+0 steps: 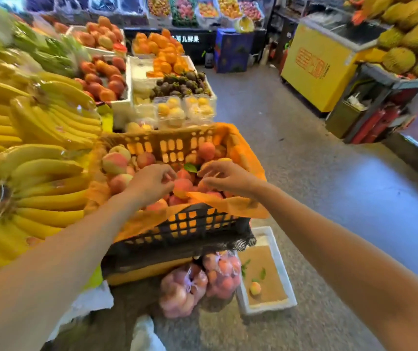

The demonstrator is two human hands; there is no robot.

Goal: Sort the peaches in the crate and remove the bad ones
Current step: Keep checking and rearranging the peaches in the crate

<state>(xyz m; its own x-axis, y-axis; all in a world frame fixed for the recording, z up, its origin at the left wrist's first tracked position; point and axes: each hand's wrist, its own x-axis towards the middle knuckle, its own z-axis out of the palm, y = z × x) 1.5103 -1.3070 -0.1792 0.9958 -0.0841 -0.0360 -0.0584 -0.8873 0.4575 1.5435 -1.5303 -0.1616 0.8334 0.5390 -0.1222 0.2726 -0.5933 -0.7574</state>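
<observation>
A black plastic crate (190, 224) lined with orange paper (246, 153) holds many pink and yellow peaches (115, 162). Both of my hands reach into it over the fruit. My left hand (149, 183) hovers with curled fingers touching a red peach (182, 187) in the middle. My right hand (225, 177) is just right of it, fingers bent down onto the peaches, its thumb near a yellow peach (215, 163). Whether either hand actually grips a fruit is hidden by the fingers. A green leaf (190, 167) lies between the hands.
Banana bunches (38, 153) crowd the left. Bagged peaches (197, 285) hang below the crate, beside a white foam box (284, 282) holding one peach (255, 288). More fruit bins stand behind, a yellow freezer (319, 64) and durians (410, 36) at right, and grey floor (329, 186) in between.
</observation>
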